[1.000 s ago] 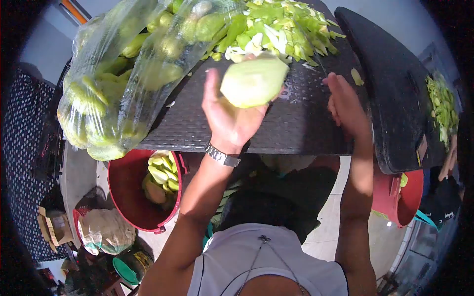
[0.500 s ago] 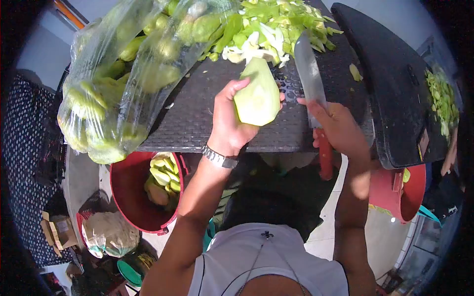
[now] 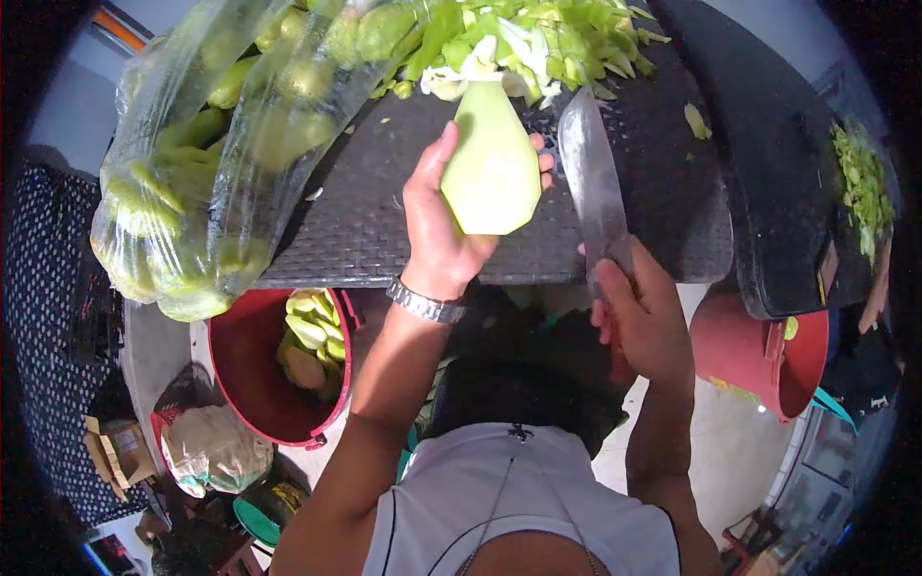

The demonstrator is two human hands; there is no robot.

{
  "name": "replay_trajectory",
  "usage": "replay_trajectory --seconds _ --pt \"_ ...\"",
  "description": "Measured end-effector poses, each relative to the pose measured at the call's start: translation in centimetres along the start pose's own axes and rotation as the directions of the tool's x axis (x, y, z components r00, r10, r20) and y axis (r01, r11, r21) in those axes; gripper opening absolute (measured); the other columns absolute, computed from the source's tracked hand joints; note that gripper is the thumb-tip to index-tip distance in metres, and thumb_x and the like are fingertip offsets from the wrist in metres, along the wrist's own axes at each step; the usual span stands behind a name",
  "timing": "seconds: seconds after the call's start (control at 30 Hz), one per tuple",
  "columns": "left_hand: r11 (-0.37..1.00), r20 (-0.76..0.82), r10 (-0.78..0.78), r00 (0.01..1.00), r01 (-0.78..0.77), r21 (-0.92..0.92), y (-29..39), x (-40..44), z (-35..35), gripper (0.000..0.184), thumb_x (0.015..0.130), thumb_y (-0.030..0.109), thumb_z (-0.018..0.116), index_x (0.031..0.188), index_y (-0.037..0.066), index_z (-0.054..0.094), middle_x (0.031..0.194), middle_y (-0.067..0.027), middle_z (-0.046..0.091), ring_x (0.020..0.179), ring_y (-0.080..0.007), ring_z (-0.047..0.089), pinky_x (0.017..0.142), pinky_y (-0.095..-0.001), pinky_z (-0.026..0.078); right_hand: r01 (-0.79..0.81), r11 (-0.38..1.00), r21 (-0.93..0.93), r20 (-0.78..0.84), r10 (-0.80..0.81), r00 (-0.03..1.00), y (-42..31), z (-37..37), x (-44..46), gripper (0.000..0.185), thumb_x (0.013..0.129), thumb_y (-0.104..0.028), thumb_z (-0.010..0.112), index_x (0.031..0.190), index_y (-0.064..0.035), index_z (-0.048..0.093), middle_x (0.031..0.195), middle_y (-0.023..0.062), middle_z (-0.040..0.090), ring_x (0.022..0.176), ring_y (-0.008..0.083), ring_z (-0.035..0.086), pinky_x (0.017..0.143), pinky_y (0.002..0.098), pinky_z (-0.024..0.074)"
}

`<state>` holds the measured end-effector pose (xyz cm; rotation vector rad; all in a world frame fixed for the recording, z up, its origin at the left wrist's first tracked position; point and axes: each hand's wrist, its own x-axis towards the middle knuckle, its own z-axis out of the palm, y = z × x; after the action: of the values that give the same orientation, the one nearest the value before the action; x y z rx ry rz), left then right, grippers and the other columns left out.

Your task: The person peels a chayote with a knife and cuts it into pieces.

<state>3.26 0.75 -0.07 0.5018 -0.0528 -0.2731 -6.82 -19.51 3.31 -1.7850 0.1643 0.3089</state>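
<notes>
A peeled, pale green chayote (image 3: pixel 492 158) rests in my left hand (image 3: pixel 444 206), narrow end pointing away from me, thumb on one side and fingertips showing on the other. My right hand (image 3: pixel 642 312) is closed round the red handle of a large knife (image 3: pixel 593 168). Its broad blade points up and away, to the right of the chayote and apart from it. Beyond the chayote lies a heap of green peelings (image 3: pixel 547 43) on the dark woven tabletop (image 3: pixel 384 235). A clear plastic bag (image 3: pixel 206 163) of unpeeled chayotes stands at the left.
Below the table's left edge is a red bucket (image 3: pixel 230 384) with peeled chayotes (image 3: pixel 317 336) inside. Another red bucket (image 3: pixel 735 350) stands at the right. A black chair or table panel (image 3: pixel 768 192) rises along the right side. A filled bag (image 3: pixel 216 446) sits on the floor.
My right hand and the knife have come lower and slightly left, with the blade tilting more to the left. The chayote has shifted a little left and turned slightly in my left hand.
</notes>
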Motion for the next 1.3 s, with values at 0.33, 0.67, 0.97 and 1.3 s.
replay_trajectory --seconds 0.33,0.67,0.97,1.3 --pt "1.0 -0.019 0.017 1.0 -0.017 -0.007 0.8 -0.5 0.7 0.049 0.103 0.037 0.056 0.135 0.0 0.057 0.127 -0.019 0.068 0.114 -0.0322 0.069 0.102 -0.0441 0.054 -0.038 0.999 -0.038 0.111 0.042 0.993 -1.9 0.0 -2.5 0.07 0.098 -0.003 0.051 0.163 -0.0185 0.03 0.081 0.0064 0.065 0.053 0.0079 0.055 0.045 0.0227 0.0436" --pt "0.998 -0.087 -0.069 0.994 0.07 0.003 0.5 -0.2 0.5 0.048 0.101 0.035 0.057 0.129 -0.004 0.06 0.117 -0.0188 0.071 0.102 -0.0287 0.073 0.091 -0.0408 0.059 -0.006 1.0 -0.021 0.117 0.008 0.993 -1.2 0.3 -2.2 0.067 0.1 -0.003 0.048 0.163 -0.0174 0.03 0.07 0.0057 0.064 0.047 0.0071 0.051 0.043 0.0226 0.042" --pt "0.99 -0.042 -0.135 0.99 0.136 0.027 -1.1 -0.6 1.2 0.052 0.103 0.039 0.052 0.13 -0.006 0.059 0.115 -0.0224 0.071 0.099 -0.0308 0.073 0.09 -0.0417 0.06 -0.042 0.989 0.143 0.133 0.022 0.991 -0.4 1.4 -0.9 0.066 0.103 -0.005 0.048 0.164 -0.0149 0.024 0.084 0.0064 0.065 0.053 0.0071 0.055 0.044 0.0222 0.044" --pt "0.985 -0.01 -0.171 0.985 0.171 -0.002 -1.5 -0.6 2.0 0.057 0.103 0.043 0.05 0.129 -0.007 0.057 0.113 -0.0257 0.07 0.1 -0.036 0.072 0.092 -0.0448 0.059 0.058 0.979 0.197 0.061 -0.071 0.996 0.7 3.0 -0.8 0.069 0.105 -0.008 0.045 0.166 -0.0203 0.016 0.076 0.0068 0.064 0.05 0.0101 0.056 0.044 0.0261 0.0471"
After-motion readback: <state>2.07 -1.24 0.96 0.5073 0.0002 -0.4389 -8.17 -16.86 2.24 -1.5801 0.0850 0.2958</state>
